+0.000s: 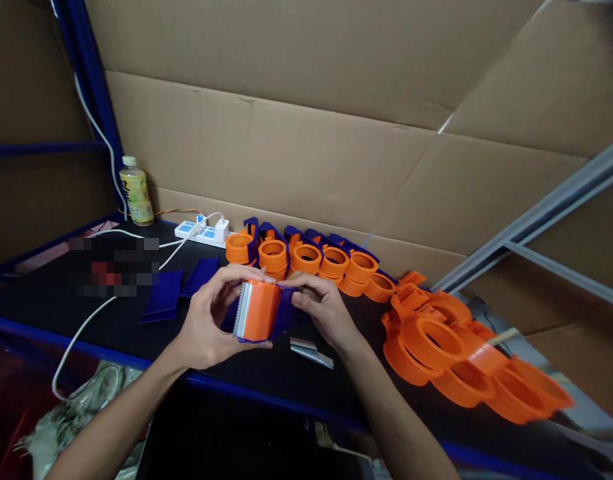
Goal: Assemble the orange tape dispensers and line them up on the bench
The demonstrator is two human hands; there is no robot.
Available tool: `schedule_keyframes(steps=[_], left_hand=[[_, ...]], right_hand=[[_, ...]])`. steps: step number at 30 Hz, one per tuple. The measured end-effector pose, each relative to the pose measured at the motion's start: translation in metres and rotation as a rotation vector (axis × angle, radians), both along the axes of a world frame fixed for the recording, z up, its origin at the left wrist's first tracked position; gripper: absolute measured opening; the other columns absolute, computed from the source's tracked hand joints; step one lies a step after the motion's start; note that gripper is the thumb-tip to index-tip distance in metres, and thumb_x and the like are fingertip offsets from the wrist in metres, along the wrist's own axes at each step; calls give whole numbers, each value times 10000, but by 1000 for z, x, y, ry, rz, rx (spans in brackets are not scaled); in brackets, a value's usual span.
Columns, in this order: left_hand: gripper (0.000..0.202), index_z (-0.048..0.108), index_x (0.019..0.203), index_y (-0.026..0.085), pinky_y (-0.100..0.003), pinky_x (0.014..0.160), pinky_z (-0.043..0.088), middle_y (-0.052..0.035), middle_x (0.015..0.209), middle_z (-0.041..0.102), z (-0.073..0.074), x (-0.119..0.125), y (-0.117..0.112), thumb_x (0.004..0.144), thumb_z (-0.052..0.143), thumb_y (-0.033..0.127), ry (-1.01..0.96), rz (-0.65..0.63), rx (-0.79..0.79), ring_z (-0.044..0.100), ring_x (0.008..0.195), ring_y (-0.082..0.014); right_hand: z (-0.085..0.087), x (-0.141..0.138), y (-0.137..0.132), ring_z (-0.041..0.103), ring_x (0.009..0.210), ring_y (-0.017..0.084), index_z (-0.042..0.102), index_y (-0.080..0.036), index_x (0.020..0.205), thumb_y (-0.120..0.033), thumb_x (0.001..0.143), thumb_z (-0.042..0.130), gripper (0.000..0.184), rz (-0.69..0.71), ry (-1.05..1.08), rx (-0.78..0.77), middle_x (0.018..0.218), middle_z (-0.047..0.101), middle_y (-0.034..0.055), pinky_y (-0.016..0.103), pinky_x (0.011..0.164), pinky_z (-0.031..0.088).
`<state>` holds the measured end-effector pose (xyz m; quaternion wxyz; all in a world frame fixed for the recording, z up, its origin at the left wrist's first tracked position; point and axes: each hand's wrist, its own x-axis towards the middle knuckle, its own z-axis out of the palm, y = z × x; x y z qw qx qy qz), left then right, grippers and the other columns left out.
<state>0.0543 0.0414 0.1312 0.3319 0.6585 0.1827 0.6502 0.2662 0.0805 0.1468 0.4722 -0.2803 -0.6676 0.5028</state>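
Both hands grasp one orange tape dispenser (259, 310): left hand (209, 327) at 9 o'clock, right hand (321, 310) at 3 o'clock.

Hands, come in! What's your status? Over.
Both gripping: left hand, right hand on orange tape dispenser. Spare metal blades lie just below, untouched. Nothing in the way.

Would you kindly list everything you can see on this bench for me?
orange-and-blue plastic tape dispenser: one, held in both hands
finished orange-and-blue dispensers: about six, rowed at cardboard wall
loose orange plastic shells: pile, orange, right
flat blue plastic plates: several, left of hands
silver metal strips: two, by right hand
white power strip: one, rear
yellow drink bottle: one, rear left
white cable: one, across black table
left hand: one, gripping dispenser
right hand: one, pinching dispenser
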Motion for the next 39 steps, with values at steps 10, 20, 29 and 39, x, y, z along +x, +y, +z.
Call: schedule_keyframes(steps=[10,20,29,39], left_hand=[[820,648,1231,266,-503,1040,525,-105,1198,684,-3,-7,4,506,918,-9,76,-70,85,673,1154,-343],[833,648,1244,258,-557,1074,502,-171,1336,675,0,-9,1,502,938,16,92,-155,-5,625,1261,-387],[842,616,1279,259,-480,1018,547,-131,1270,707,0,-9,-3,534,907,-5,119,-89,-31,662,1208,-351],[510,646,1114,243,-335,903,573,-22,1062,720,-3,3,13,675,897,178,-502,79,-389,706,982,-207]], right_hand=[[-2,1,-1,626,790,156,813,-234,875,-401,745,854,216,9,20,-50,877,726,30,281,757,480],[-6,4,3,678,947,189,803,-250,821,-362,688,895,196,61,44,-143,929,766,24,317,884,502],[-10,4,6,684,906,179,801,-259,858,-414,732,867,210,42,14,-126,945,762,15,320,872,515],[8,-1,-23,582,1227,287,604,-366,1390,-338,890,736,518,-304,-471,815,1333,624,80,495,1049,475]])
